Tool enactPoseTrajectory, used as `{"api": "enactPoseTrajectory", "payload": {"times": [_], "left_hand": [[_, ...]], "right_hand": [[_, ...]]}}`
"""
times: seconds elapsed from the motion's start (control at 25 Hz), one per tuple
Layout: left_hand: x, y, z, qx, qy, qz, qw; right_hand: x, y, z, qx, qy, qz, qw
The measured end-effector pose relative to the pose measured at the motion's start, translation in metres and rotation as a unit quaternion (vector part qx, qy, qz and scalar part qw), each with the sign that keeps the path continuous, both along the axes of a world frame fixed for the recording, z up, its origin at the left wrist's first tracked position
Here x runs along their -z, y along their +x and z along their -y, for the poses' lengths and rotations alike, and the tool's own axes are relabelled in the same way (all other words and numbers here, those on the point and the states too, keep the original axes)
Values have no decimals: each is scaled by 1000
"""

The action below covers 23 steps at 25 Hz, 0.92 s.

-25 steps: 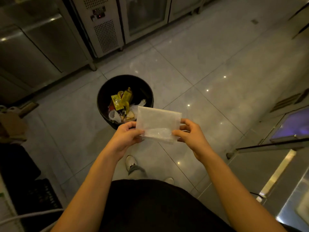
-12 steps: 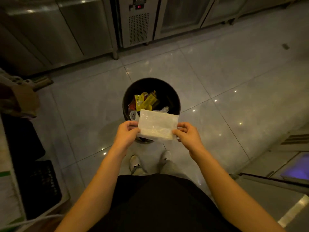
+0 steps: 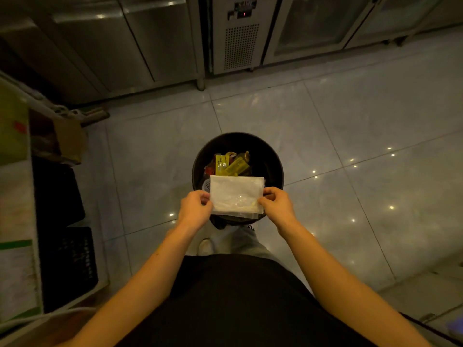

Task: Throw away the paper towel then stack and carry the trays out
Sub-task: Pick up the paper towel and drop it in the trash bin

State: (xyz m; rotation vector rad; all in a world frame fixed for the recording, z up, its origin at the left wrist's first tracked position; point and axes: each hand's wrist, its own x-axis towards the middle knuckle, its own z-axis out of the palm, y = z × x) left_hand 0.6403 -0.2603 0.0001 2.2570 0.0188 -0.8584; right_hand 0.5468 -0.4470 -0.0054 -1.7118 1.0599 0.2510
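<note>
Paper towel: a white folded paper towel (image 3: 235,195) is being held flat and level, stretched between both hands, directly above the near half of the bin.
Left hand: the left hand (image 3: 195,209) is pinching the towel's left edge, thumb on top and fingers curled closed beneath it.
Right hand: the right hand (image 3: 276,206) is gripping the towel's right edge the same way, fingers folded in around the corner.
Trash bin: a round black trash bin (image 3: 274,169) is standing on the floor just ahead of the person's feet, its mouth open upward.
Bin contents: yellow sachets (image 3: 231,165) and other wrappers are lying inside, showing past the towel's far edge.
Floor: pale glossy floor tiles (image 3: 350,121) are reflecting small points of light to the right of the bin.
Fridge units: stainless under-counter refrigerators (image 3: 240,33) are lining the far wall, one with a small red display lit.
Left side: dark plastic crates (image 3: 67,261) are sitting low at the left, beside a white shelf edge.
Person: a black apron or shirt (image 3: 238,304) is filling the lower middle, with one pale shoe (image 3: 204,246) showing beneath the left wrist.
Trays: not in view.
</note>
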Motion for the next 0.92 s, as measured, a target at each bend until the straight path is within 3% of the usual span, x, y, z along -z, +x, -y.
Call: {"api": "enactPoseTrajectory", "payload": {"times": [0.2,0.48,0.92], "left_hand": [[16,7,44,35,51,-56,997],[34,17,73,37,126,-80,988],[44,60,68,74,59,-101,990]], "right_hand": [[29,22,36,-144,-84,-50,985],[55,49,52,-248,-86,-120,958],[49,73,50,-160,-35,-97,982]]}}
